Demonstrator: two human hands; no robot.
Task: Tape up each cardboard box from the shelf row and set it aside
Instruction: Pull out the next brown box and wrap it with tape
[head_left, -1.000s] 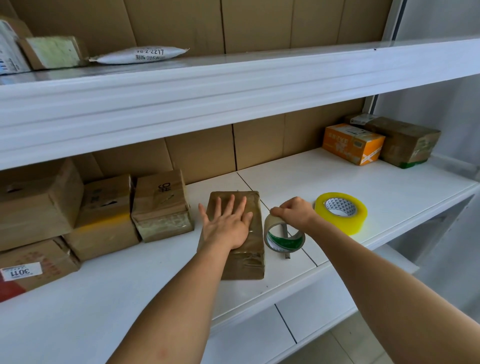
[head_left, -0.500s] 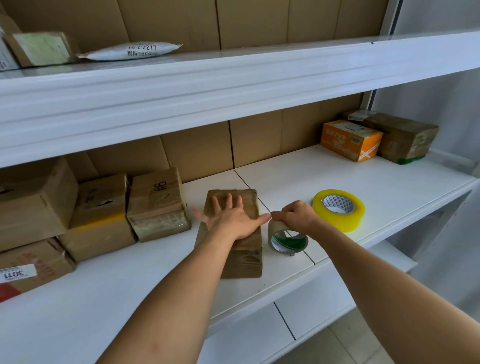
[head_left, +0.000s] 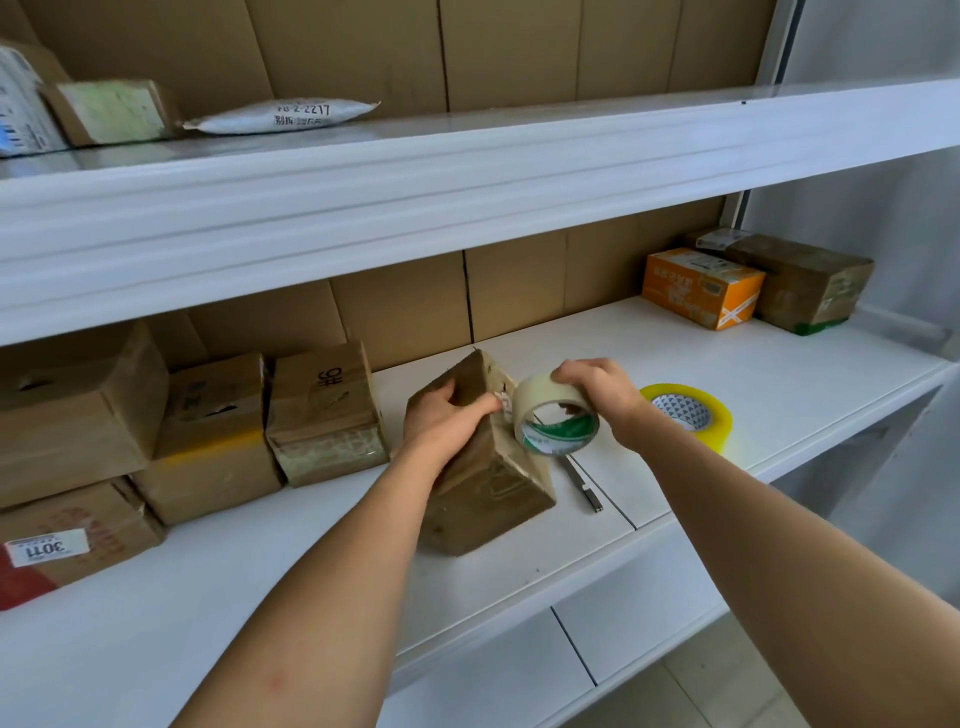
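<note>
Left hand (head_left: 445, 415) grips the cardboard box (head_left: 483, 467), fingers curled over its top edge; box tilted up on the white shelf (head_left: 779, 364). Right hand (head_left: 597, 395) clamps a clear tape roll (head_left: 556, 415) from above, roll touching the box's right face. Right of the box: a small knife (head_left: 584, 486) just beside, a yellow tape roll (head_left: 688, 413) near, an orange box (head_left: 701, 286) well apart. Left of the box: a row of cardboard boxes (head_left: 322, 410)
</note>
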